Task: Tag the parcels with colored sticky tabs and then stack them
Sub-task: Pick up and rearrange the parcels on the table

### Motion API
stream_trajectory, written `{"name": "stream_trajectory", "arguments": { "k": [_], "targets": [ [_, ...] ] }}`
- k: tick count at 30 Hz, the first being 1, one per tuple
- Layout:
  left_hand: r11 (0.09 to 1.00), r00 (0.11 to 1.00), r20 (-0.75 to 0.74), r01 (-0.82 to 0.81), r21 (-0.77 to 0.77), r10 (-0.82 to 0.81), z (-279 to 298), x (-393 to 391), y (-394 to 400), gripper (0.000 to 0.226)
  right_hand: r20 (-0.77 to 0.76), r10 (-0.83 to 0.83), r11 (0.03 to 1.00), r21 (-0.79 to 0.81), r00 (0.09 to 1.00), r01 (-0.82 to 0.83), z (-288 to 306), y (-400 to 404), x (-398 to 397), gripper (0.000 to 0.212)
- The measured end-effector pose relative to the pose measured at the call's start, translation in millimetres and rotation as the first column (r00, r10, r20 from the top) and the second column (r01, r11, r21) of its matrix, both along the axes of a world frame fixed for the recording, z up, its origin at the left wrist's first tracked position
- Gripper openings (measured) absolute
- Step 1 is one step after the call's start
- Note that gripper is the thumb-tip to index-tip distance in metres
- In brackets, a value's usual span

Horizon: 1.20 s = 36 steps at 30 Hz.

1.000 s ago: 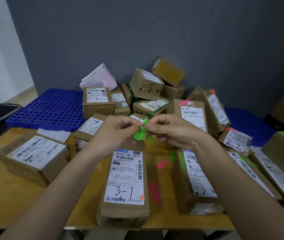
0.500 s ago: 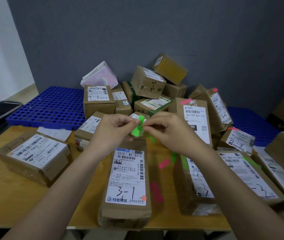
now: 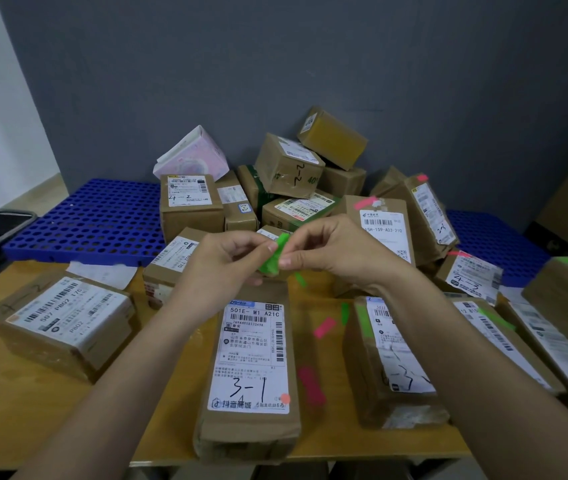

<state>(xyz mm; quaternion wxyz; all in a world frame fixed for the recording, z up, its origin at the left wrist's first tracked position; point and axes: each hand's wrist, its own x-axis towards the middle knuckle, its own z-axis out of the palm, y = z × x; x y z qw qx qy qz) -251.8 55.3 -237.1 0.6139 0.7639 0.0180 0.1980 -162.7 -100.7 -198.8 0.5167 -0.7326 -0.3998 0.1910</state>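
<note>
A bunch of green sticky tabs (image 3: 273, 255) sits at the centre of the frame, held above the table (image 3: 26, 407) between two hands. The left hand (image 3: 222, 263) has its grip pinched on the tabs' lower left side, thumb and fingers curled; the right hand (image 3: 336, 252) pinches the upper right edge with its fingertips. Directly below them lies a long brown parcel (image 3: 249, 372) with a white label hand-marked "3-1". Loose tabs lie on the table just right of it: a pink tab (image 3: 325, 328), a darker pink tab (image 3: 311, 385) and a small green tab (image 3: 345, 312). A second long parcel (image 3: 391, 362) lies further right, green tab on its top edge. At left of the frame rests a flat parcel (image 3: 62, 322). Behind the hands, a heap of brown boxes (image 3: 289, 166) rises on a blue perforated pallet (image 3: 92, 220) against a grey wall.
</note>
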Motion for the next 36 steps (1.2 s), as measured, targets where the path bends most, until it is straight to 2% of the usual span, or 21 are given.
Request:
{"name": "stream_trajectory", "arguments": {
  "k": [5, 10, 12, 14, 16, 18, 20, 22, 25, 28, 32, 36],
  "targets": [
    [0.996, 1.0, -0.009, 0.021, -0.089, -0.022, 3, -1, -3, 0.013, -0.078, 0.022, 0.999, 0.049, 0.997, -0.018, -1, 0, -2, 0.008],
    [0.985, 0.993, -0.053, 0.093, -0.143, -0.102, 4, -7, 2, 0.023, 0.026, -0.057, 0.998, 0.037, 0.998, 0.056, -8, 2, -3, 0.011],
    [0.985, 0.991, -0.074, 0.103, -0.138, -0.113, 4, -8, 3, 0.02, 0.046, -0.056, 0.998, 0.028, 0.997, 0.055, -9, 4, -5, 0.008],
    [0.99, 0.993, -0.087, 0.064, -0.126, -0.076, 3, -8, 4, 0.016, 0.031, -0.093, 0.995, 0.051, 0.995, 0.091, -10, 5, -6, 0.005],
    [0.994, 0.994, -0.106, -0.011, -0.113, -0.001, 1, -8, 7, 0.014, 0.059, -0.197, 0.975, 0.112, 0.979, 0.19, -16, 5, -3, 0.006],
    [0.99, 0.989, -0.128, -0.091, -0.108, 0.077, -3, -8, 13, 0.011, 0.158, -0.296, 0.946, 0.183, 0.942, 0.267, -26, 4, -1, 0.012],
    [0.979, 0.974, -0.168, -0.169, -0.113, 0.149, -10, -9, 20, 0.011, 0.282, -0.323, 0.94, 0.209, 0.903, 0.271, -38, 1, 2, 0.015],
    [0.968, 0.959, -0.202, -0.226, -0.112, 0.2, -18, -10, 26, 0.009, 0.422, -0.266, 0.963, 0.149, 0.867, 0.224, -49, 0, 6, 0.011],
    [0.966, 0.96, -0.209, -0.219, -0.138, 0.188, -25, -10, 24, 0.007, 0.583, -0.132, 0.989, 0.027, 0.802, 0.144, -57, 4, 10, 0.011],
    [0.976, 0.963, -0.217, -0.189, -0.107, 0.163, -29, -8, 20, 0.012, 0.653, -0.033, 0.999, 0.003, 0.757, 0.042, -59, 11, 10, 0.01],
    [0.978, 0.953, -0.243, -0.201, -0.058, 0.182, -36, -4, 21, 0.014, 0.707, 0.196, 0.969, -0.247, 0.68, -0.023, -70, 8, 14, 0.01],
    [0.978, 0.949, -0.237, -0.206, 0.024, 0.206, -38, -3, 19, 0.009, 0.723, 0.339, 0.917, -0.398, 0.602, -0.038, -66, 8, 13, 0.011]
  ]
}}
